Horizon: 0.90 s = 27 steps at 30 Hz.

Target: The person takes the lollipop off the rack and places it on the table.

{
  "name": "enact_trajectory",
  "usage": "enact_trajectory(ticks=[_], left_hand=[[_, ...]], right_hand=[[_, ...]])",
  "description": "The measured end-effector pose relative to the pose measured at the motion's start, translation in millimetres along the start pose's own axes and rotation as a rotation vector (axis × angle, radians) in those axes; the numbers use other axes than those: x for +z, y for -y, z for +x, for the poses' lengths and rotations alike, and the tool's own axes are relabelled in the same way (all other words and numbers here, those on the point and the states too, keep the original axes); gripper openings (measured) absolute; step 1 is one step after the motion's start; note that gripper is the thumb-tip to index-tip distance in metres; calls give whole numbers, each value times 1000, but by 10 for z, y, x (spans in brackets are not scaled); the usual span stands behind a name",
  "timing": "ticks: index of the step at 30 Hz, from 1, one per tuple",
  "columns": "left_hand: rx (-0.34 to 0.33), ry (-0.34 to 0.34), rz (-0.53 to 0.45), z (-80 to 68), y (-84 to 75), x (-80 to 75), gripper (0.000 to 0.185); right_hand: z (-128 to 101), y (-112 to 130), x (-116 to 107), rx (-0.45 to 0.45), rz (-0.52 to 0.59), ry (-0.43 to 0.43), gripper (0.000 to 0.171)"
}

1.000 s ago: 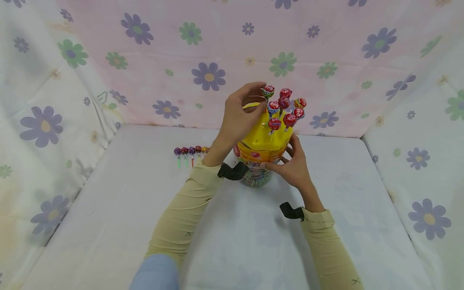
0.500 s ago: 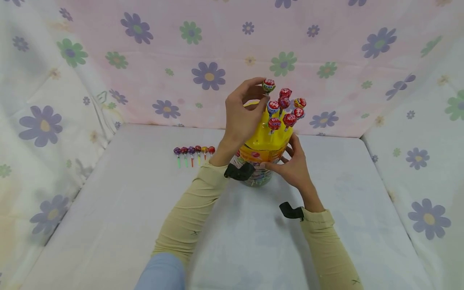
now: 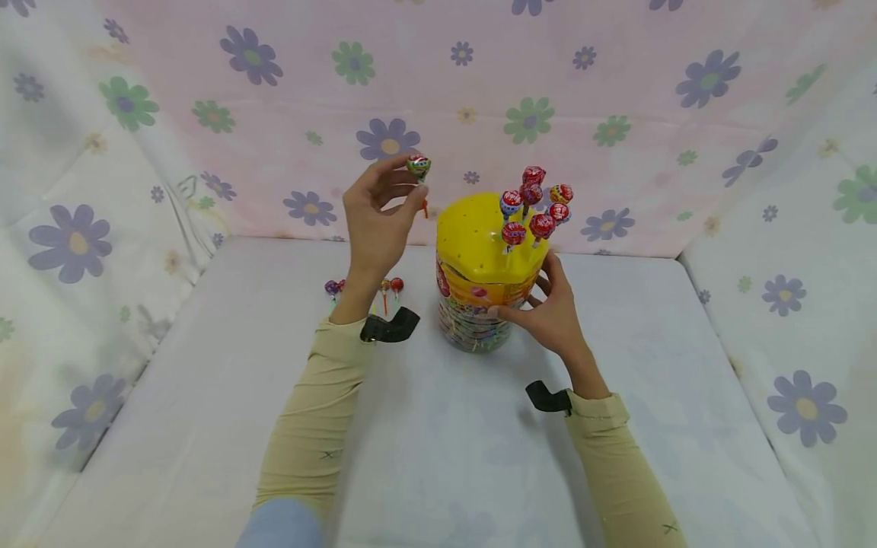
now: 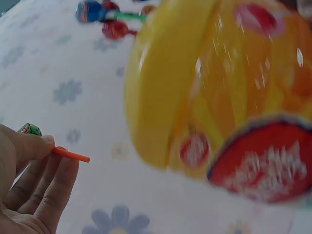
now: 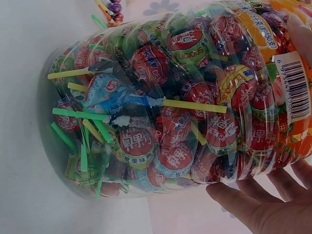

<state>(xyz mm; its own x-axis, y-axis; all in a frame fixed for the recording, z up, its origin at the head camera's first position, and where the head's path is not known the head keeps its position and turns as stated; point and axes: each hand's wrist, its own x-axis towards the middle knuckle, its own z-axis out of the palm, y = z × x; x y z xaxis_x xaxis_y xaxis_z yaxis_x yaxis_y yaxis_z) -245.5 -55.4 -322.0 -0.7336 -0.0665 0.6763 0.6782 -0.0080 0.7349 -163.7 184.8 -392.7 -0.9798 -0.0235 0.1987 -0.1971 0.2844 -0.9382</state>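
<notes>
One green-wrapped lollipop (image 3: 419, 167), pinched in the left grip (image 3: 379, 221), has shifted clear of the yellow lid (image 3: 473, 240) and now stands raised left of the jar (image 3: 471, 326), suggesting its extraction is complete, while the right grip (image 3: 551, 316) steadies the jar on the worktop (image 3: 438, 434).

Jar lid (image 3: 469, 232) is ylw; jar label (image 4: 231, 97) org. w/ red ovals (image 4: 268, 163). Held lolly (image 3: 419, 167) is grn & red, stick (image 4: 71, 155) org. Backdrop (image 3: 432, 84) is pink w/ purp. & grn flowers (image 3: 373, 141); forearm sleeves (image 3: 304, 434) beige, wrist mounts (image 3: 389, 326) blk., tabletop (image 3: 445, 434) wht.
</notes>
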Motion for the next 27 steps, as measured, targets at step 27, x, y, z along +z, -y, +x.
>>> enact_trajectory(ticks=[27], left_hand=[[-691,-162,509,-1017,1098,-1627,39]], right_hand=[[100,-350,2,-4,-9,-15,100]])
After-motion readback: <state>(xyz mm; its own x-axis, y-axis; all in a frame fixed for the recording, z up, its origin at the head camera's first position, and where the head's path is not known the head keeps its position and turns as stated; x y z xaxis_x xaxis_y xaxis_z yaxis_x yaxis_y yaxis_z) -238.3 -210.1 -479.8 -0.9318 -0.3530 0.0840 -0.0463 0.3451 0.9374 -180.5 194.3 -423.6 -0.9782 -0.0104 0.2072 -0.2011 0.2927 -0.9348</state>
